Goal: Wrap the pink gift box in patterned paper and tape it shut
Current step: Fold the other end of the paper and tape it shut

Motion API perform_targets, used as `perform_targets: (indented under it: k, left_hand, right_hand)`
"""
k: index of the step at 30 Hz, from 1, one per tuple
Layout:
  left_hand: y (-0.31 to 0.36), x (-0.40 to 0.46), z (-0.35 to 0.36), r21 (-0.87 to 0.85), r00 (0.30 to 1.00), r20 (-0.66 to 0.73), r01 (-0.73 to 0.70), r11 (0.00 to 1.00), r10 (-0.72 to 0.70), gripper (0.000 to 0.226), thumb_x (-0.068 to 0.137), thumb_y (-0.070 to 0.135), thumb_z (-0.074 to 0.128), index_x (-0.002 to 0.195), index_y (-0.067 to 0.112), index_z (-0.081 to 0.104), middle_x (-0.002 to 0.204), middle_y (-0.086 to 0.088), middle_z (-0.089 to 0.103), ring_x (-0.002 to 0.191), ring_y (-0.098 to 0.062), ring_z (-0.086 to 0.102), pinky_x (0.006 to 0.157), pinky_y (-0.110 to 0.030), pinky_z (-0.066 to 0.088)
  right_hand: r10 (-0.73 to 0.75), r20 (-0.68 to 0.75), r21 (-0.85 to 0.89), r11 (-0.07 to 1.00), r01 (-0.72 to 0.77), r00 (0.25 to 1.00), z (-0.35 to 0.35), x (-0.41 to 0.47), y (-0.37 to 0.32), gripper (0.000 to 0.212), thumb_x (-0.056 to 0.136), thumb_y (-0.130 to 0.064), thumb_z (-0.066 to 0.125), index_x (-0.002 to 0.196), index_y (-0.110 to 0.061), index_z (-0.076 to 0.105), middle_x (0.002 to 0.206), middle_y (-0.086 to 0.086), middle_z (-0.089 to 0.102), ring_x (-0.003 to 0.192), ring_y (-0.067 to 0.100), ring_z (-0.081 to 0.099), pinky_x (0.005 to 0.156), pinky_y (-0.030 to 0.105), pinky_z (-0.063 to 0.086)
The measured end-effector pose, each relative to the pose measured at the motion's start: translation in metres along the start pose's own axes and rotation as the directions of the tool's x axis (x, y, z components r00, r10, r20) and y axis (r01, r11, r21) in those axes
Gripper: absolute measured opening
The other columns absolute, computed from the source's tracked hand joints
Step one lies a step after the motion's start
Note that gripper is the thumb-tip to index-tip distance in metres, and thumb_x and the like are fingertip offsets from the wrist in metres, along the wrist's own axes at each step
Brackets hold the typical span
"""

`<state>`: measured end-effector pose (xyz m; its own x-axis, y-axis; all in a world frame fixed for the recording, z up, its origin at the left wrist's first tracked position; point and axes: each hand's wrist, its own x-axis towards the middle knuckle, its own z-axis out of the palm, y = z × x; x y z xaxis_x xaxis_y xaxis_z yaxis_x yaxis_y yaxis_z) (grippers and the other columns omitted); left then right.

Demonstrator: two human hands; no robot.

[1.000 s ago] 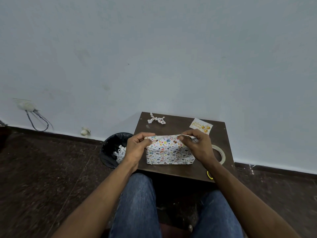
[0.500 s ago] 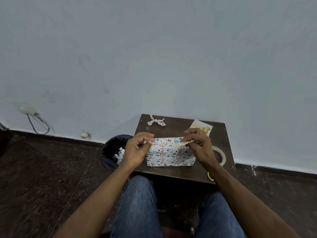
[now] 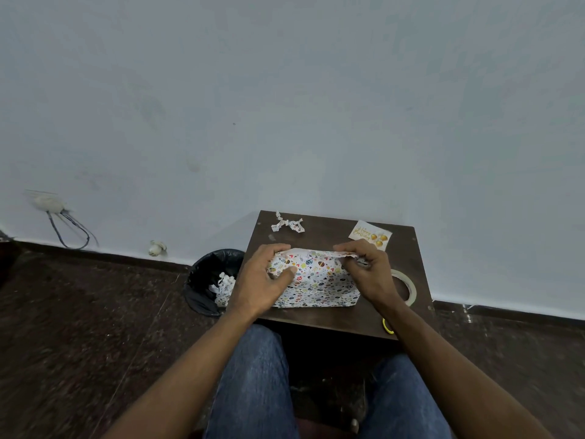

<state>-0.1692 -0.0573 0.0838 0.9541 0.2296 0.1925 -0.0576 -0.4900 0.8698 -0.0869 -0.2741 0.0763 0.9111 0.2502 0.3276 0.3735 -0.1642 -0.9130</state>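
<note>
Pink gift box can't be seen at all — patterned paper (image 3: 316,280) covers every visible side. Left hand (image 3: 262,280) hides the paper's left end; right hand (image 3: 368,274) hides the right end, incl. whatever dark bit shows just beside its fingers, too small to tell. Tape roll (image 3: 408,285) partly behind the right wrist. Yellow object (image 3: 387,326) at the table (image 3: 332,318) edge mostly blocked by the forearm — can't identify it. Card (image 3: 370,234) lettering too small to read surely. Bin (image 3: 205,280) contents unclear; both arms and knees cut off by the bottom edge.
</note>
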Motion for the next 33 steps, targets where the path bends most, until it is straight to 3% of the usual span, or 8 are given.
perform_targets:
  k: [3, 5, 8, 13, 16, 19, 26, 33]
  left_hand:
    - [0.009, -0.008, 0.020, 0.056, 0.993, -0.118, 0.020, 0.998, -0.014, 0.049, 0.076, 0.051, 0.067, 0.121, 0.036, 0.058, 0.118, 0.017, 0.054, 0.111, -0.002, 0.051, 0.088, -0.013, 0.038]
    - [0.012, -0.009, 0.031, 0.047, 0.975, -0.222, 0.002, 0.999, 0.009, 0.050, 0.074, 0.054, 0.067, 0.117, 0.029, 0.063, 0.115, 0.011, 0.056, 0.109, -0.004, 0.052, 0.088, -0.012, 0.039]
    - [0.010, -0.010, 0.038, 0.001, 0.949, -0.309, -0.064, 0.998, 0.061, 0.036, 0.073, 0.052, 0.066, 0.101, 0.029, 0.069, 0.106, 0.009, 0.058, 0.108, -0.010, 0.056, 0.091, -0.026, 0.046]
    - [0.004, -0.004, 0.032, 0.178, 0.941, -0.243, -0.196, 0.964, 0.236, 0.025, 0.080, 0.043, 0.065, 0.092, 0.022, 0.073, 0.105, 0.013, 0.062, 0.122, -0.016, 0.053, 0.098, -0.048, 0.043]
    - [0.011, -0.003, 0.026, 0.297, 0.948, -0.137, -0.238, 0.925, 0.288, 0.027, 0.085, 0.044, 0.059, 0.097, 0.023, 0.072, 0.106, 0.012, 0.065, 0.112, -0.008, 0.055, 0.103, -0.056, 0.038]
    - [0.023, -0.001, 0.022, 0.405, 0.965, -0.049, -0.215, 0.889, 0.256, 0.037, 0.084, 0.054, 0.055, 0.105, 0.026, 0.070, 0.107, 0.012, 0.065, 0.103, -0.011, 0.061, 0.110, -0.056, 0.030]
    - [0.034, -0.001, 0.036, 0.413, 0.980, -0.153, -0.054, 0.909, 0.127, 0.026, 0.078, 0.028, 0.077, 0.103, 0.029, 0.071, 0.105, 0.012, 0.063, 0.101, -0.013, 0.059, 0.110, -0.059, 0.029]
    - [0.029, -0.002, 0.041, 0.361, 0.964, -0.199, -0.095, 0.928, 0.176, 0.014, 0.079, 0.024, 0.077, 0.091, 0.031, 0.075, 0.097, 0.014, 0.059, 0.091, -0.007, 0.054, 0.110, -0.067, 0.024]
  right_hand:
    - [0.045, -0.016, 0.011, 0.999, -0.045, 0.999, 0.001, -0.001, -0.001, 0.038, 0.081, 0.000, 0.065, 0.094, -0.035, 0.072, 0.102, -0.013, 0.071, 0.103, 0.014, 0.064, 0.089, 0.040, 0.051]
    - [0.054, -0.020, 0.003, 0.999, -0.054, 0.998, 0.002, -0.003, -0.001, 0.031, 0.076, -0.008, 0.062, 0.091, -0.034, 0.071, 0.100, -0.014, 0.071, 0.102, 0.017, 0.063, 0.088, 0.040, 0.050]
    - [0.026, -0.037, -0.014, 1.000, -0.027, 0.999, 0.002, -0.004, -0.003, 0.027, 0.072, -0.008, 0.059, 0.083, -0.032, 0.067, 0.093, -0.011, 0.069, 0.096, 0.019, 0.062, 0.085, 0.041, 0.049]
    - [-0.084, -0.048, -0.044, 0.996, 0.081, 0.995, 0.001, -0.001, 0.001, 0.034, 0.071, 0.000, 0.062, 0.077, -0.033, 0.065, 0.089, -0.005, 0.066, 0.091, 0.016, 0.062, 0.081, 0.036, 0.047]
    - [-0.094, -0.050, -0.046, 0.995, 0.092, 0.994, 0.001, -0.001, 0.003, 0.032, 0.071, 0.002, 0.063, 0.077, -0.029, 0.065, 0.088, -0.010, 0.066, 0.089, 0.015, 0.062, 0.080, 0.036, 0.048]
    - [-0.098, -0.051, -0.053, 0.994, 0.096, 0.994, 0.000, -0.001, 0.006, 0.033, 0.070, 0.005, 0.062, 0.077, -0.027, 0.065, 0.087, -0.012, 0.066, 0.089, 0.018, 0.062, 0.078, 0.040, 0.049]
    - [-0.102, -0.059, -0.053, 0.994, 0.099, 0.993, 0.000, -0.001, 0.003, 0.033, 0.072, 0.002, 0.063, 0.079, -0.030, 0.066, 0.087, -0.012, 0.066, 0.089, 0.015, 0.062, 0.079, 0.039, 0.049]
    - [-0.159, -0.057, -0.148, 0.978, 0.149, 0.986, -0.012, -0.007, 0.005, 0.015, 0.082, -0.016, 0.064, 0.088, -0.026, 0.073, 0.097, -0.007, 0.067, 0.098, 0.017, 0.062, 0.081, 0.043, 0.050]
